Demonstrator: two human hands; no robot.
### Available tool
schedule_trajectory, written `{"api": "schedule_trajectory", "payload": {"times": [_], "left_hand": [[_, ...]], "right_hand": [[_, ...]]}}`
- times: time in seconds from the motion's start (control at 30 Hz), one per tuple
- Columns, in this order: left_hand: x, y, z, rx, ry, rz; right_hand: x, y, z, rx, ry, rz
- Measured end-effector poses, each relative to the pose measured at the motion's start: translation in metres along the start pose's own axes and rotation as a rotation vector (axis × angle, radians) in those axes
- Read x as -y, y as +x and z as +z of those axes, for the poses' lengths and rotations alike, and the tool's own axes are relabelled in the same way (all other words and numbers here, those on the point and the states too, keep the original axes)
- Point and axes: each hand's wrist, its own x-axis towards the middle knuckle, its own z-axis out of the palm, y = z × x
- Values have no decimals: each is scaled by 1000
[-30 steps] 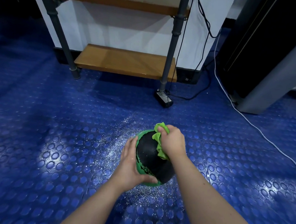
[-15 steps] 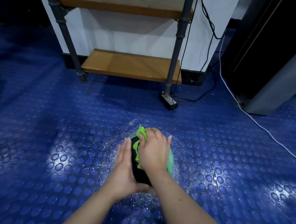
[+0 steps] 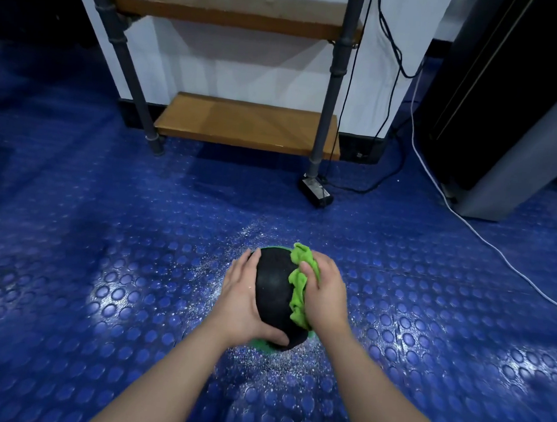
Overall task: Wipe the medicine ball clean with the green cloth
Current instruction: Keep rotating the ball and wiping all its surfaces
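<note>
A black medicine ball (image 3: 273, 288) with green trim sits on the blue studded floor just in front of me. My left hand (image 3: 241, 301) cups its left side, thumb curled under the near edge. My right hand (image 3: 325, 292) presses a bunched green cloth (image 3: 299, 284) against the ball's right side. The cloth's crumpled edge shows along the fingers, running from the top of the ball down to its lower right. The ball's right half is hidden under the cloth and hand.
White specks are scattered on the floor (image 3: 104, 265) around the ball. A wooden shelf unit (image 3: 250, 124) on metal legs stands ahead. A small black box (image 3: 316, 192) lies by its right leg. A white cable (image 3: 496, 247) crosses the floor at right, beside a dark cabinet (image 3: 511, 111).
My right hand slid the cloth from the ball's right to its top and back to the right side. The left hand stayed on the ball's left; my view shifted slightly.
</note>
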Motion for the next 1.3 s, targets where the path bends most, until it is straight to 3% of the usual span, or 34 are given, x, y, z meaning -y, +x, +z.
{"api": "schedule_trajectory", "payload": {"times": [0.13,0.27,0.57,0.8,1.3], "left_hand": [[2,5,-2,13,-18,-20],[3,1,2,-3,-6,16],[6,0,4,-8,0,24],[32,-5,-13,66,-132,-8],[18,4,-17,190,-63,30]], "right_hand": [[-17,-48,4,-65,15,-157],[-19,-43,-2,-11,-10,-250],[45,48,6,330,-328,-33],[43,-2,6,303,-285,-261],[-4,-77,-21,214,-232,-313]]}}
